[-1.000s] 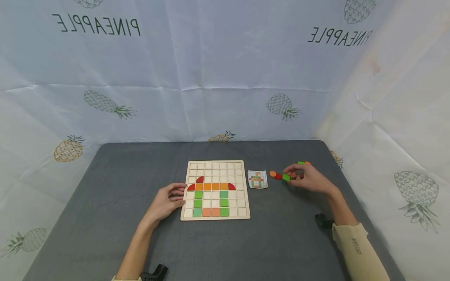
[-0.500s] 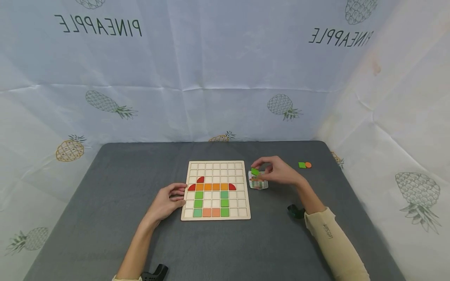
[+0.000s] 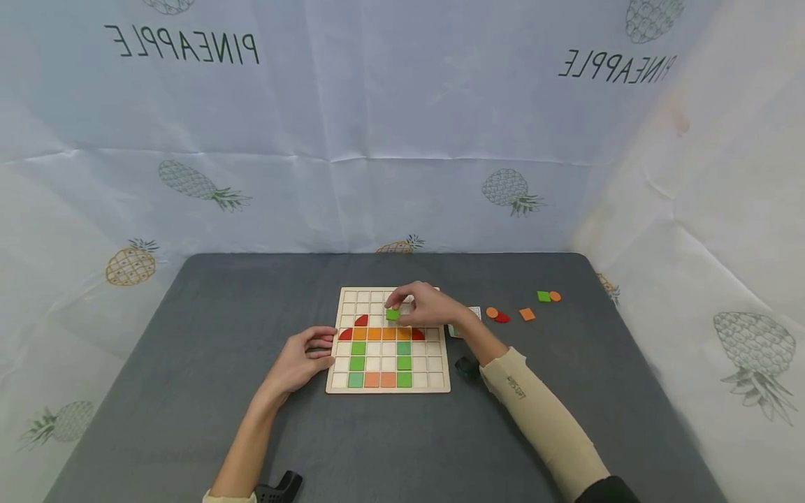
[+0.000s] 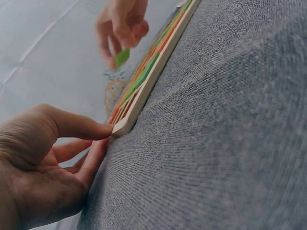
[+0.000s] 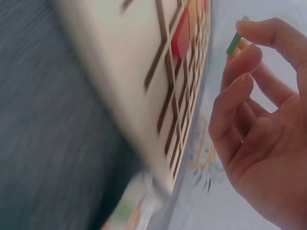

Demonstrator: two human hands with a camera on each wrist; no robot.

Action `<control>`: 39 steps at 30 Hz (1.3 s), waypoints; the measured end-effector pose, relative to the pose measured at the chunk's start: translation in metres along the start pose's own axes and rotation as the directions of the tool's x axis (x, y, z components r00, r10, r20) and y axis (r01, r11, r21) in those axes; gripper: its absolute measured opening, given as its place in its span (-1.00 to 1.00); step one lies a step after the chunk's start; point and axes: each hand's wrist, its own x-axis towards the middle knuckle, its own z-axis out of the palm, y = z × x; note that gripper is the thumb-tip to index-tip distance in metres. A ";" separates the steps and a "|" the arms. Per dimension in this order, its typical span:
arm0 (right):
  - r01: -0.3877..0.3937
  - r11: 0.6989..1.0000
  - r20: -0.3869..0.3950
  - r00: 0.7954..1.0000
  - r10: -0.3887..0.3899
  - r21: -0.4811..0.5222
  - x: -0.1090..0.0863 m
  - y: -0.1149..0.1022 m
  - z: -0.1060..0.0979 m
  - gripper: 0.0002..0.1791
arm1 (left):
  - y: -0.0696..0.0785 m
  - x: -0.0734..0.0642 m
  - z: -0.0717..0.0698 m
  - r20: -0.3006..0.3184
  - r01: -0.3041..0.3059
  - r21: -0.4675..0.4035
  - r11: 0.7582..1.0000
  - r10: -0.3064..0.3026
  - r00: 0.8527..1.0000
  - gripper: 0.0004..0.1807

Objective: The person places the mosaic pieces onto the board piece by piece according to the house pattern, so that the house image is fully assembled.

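Note:
A pale wooden grid board (image 3: pixel 434 381) lies on the table, bearing orange, red, green, teal and salmon tiles. My left hand (image 3: pixel 302 367) rests against its left edge, thumb (image 4: pixel 86 125) and fingers touching the rim at separate spots. Above the upper middle of the board, my right hand (image 3: pixel 428 305) pinches a green square tile (image 3: pixel 393 314) between thumb and fingers. The right wrist view catches that green tile (image 5: pixel 235 42) nearly edge-on, apart from the board. Part of the board's upper right is hidden behind the right hand.
A small pattern card (image 3: pixel 474 312) lies right of the board, mostly covered by the right wrist. Beyond it are an orange round tile (image 3: pixel 492 312), a red tile (image 3: pixel 502 318) and an orange square (image 3: pixel 527 314). Farther back sit a green square (image 3: pixel 544 296) and an orange disc (image 3: pixel 555 296).
My right hand has picked up the green square tile from among the loose pieces and carried it left, past the card, to above the board. The left hand has stayed at the board's edge.

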 end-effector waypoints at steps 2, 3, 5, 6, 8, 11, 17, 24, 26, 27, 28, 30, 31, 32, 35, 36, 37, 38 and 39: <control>0.000 1.000 0.020 1.000 0.001 -0.030 0.010 -0.001 0.005 -0.67 | 0.000 0.001 0.001 0.001 -0.002 0.003 1.000 0.002 1.000 -0.38; -0.005 0.999 0.030 1.000 0.007 -0.044 0.015 -0.002 0.008 -0.69 | 0.000 0.001 0.001 0.002 -0.002 0.001 1.000 0.002 1.000 -0.38; -0.017 0.998 0.043 0.999 0.020 -0.067 0.023 -0.003 0.013 -0.71 | -0.001 0.001 0.002 0.000 -0.005 0.001 1.000 0.005 1.000 -0.37; -0.023 0.997 0.044 0.999 0.027 -0.075 0.026 -0.004 0.015 -0.73 | -0.002 0.002 0.002 0.000 -0.007 0.000 1.000 0.007 1.000 -0.37; -0.032 0.995 0.045 0.998 0.036 -0.094 0.031 -0.006 0.019 -0.76 | -0.002 0.002 0.002 0.000 -0.012 -0.002 1.000 0.012 1.000 -0.36; -0.036 0.991 0.044 0.998 0.042 -0.133 0.033 -0.011 0.023 -0.80 | -0.003 0.002 0.002 0.004 -0.013 -0.006 1.000 0.013 1.000 -0.36; -0.024 0.979 0.042 0.999 0.034 -0.201 0.030 -0.019 0.026 -0.79 | -0.001 0.001 0.001 0.004 -0.002 -0.012 1.000 0.002 1.000 -0.38; -0.007 0.990 0.062 0.998 0.016 -0.143 0.014 -0.021 0.013 -0.71 | -0.001 0.001 0.001 0.004 -0.015 -0.004 1.000 0.015 1.000 -0.37; -0.007 0.993 0.052 0.999 0.013 -0.122 0.007 -0.021 0.006 -0.70 | -0.002 0.001 0.002 0.003 -0.018 0.000 1.000 0.018 1.000 -0.37; -0.011 0.994 0.045 0.999 0.016 -0.110 0.003 -0.020 0.002 -0.69 | -0.002 0.002 0.002 0.004 -0.020 0.002 1.000 0.020 1.000 -0.37; -0.016 0.995 0.038 0.999 0.020 -0.103 -0.002 -0.019 -0.002 -0.68 | -0.003 0.002 0.002 0.005 -0.020 0.002 1.000 0.020 1.000 -0.36; -0.033 0.995 0.016 0.999 0.035 -0.089 -0.012 -0.016 -0.012 -0.66 | -0.003 0.003 0.001 0.008 -0.025 -0.001 1.000 0.025 1.000 -0.36; -0.039 0.995 0.003 0.999 0.039 -0.091 -0.017 -0.014 -0.018 -0.65 | -0.003 0.003 0.001 0.009 -0.025 -0.005 1.000 0.025 1.000 -0.36; -0.045 0.995 -0.012 0.999 0.045 -0.094 -0.022 -0.011 -0.023 -0.64 | -0.003 0.003 0.001 0.009 -0.027 -0.007 1.000 0.027 1.000 -0.36; -0.079 0.993 -0.053 0.996 0.074 -0.085 -0.039 -0.002 -0.043 -0.62 | -0.002 0.002 0.000 0.013 -0.028 -0.015 1.000 0.028 1.000 -0.37; -0.092 0.992 -0.065 0.994 0.087 -0.085 -0.045 0.002 -0.050 -0.61 | -0.002 0.002 0.000 0.014 -0.027 -0.017 0.999 0.027 1.000 -0.37; -0.106 0.991 -0.077 0.992 0.100 -0.079 -0.052 0.006 -0.057 -0.60 | -0.002 0.002 -0.001 0.014 -0.026 -0.017 1.000 0.027 1.000 -0.37; -0.122 0.990 -0.090 0.989 0.115 -0.076 -0.059 0.011 -0.063 -0.60 | -0.003 0.002 -0.001 0.015 -0.028 -0.016 0.999 0.028 0.999 -0.37; -0.138 0.988 -0.100 0.986 0.131 -0.069 -0.066 0.015 -0.069 -0.59 | -0.003 0.001 -0.001 0.016 -0.026 -0.017 1.000 0.026 1.000 -0.37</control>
